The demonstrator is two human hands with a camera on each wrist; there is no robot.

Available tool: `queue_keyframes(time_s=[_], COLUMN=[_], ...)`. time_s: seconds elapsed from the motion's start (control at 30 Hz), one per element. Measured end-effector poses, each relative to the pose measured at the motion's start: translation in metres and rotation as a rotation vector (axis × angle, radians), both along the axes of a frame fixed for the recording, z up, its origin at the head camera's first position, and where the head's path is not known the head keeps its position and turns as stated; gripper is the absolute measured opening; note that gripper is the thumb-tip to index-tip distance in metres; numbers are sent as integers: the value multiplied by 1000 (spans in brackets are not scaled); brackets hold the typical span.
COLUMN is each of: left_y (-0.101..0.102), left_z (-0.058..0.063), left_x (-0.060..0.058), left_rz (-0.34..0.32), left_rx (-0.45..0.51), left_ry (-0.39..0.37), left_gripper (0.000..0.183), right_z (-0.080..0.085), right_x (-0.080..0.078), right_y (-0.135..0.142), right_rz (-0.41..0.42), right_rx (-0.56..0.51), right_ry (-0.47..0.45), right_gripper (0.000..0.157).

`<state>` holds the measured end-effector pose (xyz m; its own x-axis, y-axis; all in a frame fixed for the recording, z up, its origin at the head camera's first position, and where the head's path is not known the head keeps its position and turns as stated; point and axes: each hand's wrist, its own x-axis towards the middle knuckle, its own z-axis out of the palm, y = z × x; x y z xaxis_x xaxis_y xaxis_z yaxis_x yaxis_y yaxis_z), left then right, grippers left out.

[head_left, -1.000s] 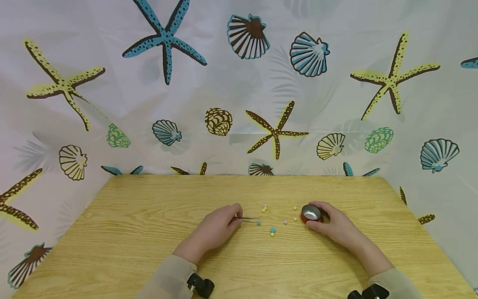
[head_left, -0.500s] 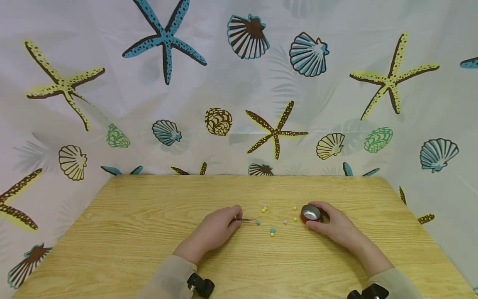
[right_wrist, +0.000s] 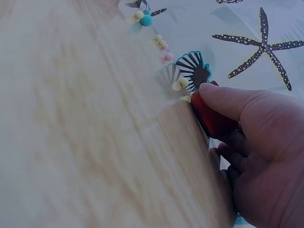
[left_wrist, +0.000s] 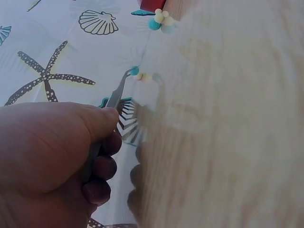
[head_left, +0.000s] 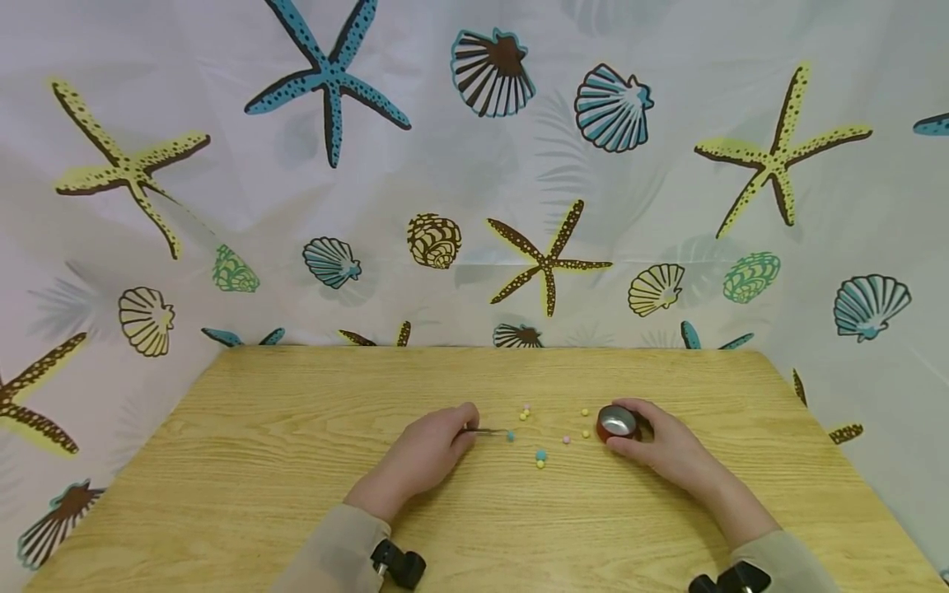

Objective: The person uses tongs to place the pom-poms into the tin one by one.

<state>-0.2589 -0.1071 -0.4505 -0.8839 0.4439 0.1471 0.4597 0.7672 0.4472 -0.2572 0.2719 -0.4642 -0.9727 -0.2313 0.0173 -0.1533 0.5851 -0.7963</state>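
Note:
My left hand [head_left: 426, 455] pinches a pair of tweezers [left_wrist: 117, 95] with a bent tip. Between the tips sits a small blue ball [left_wrist: 134, 71], which appears slightly above the wooden table. On the other side, my right hand [head_left: 670, 445] grips a small round red tin [head_left: 617, 422] with a shiny metal inside; its mouth faces up. In the right wrist view the red side of the tin [right_wrist: 211, 114] shows under the thumb, and most fingers are partly hidden behind it.
Several small balls lie between the hands: a blue ball [head_left: 541, 455] touching a yellow ball [head_left: 540, 464], a pink ball [head_left: 567, 440], and more yellow ones near the tin. A patterned cloth [head_left: 415, 165] rises behind the wooden table [head_left: 296, 395].
The tweezers have closed on the blue ball and moved it a little up and to the left in the head view. The right hand and the tin stay where they were.

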Motion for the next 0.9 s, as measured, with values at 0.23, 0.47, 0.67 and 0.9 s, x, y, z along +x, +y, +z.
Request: queue_keyframes(time_s=[0.23,0.47,0.67,0.9], left_y=[5,17,33,56], left_z=[2,9,11,14], left_x=[0,2,-1,-3], left_rz=[39,58,84,89], left_rx=[11,19,37,46], left_ry=[64,117,122,122], left_gripper=[8,4,4,4], right_z=[-2,-1,-2,-3], right_x=[-1,-1,-2,-3], right_y=[0,0,1,2], right_rz=[-8,-3,-5,-4], right_rx=[0,-9,-6,-9], right_ry=[1,6,14,12], right_gripper=[71,70,69,71])
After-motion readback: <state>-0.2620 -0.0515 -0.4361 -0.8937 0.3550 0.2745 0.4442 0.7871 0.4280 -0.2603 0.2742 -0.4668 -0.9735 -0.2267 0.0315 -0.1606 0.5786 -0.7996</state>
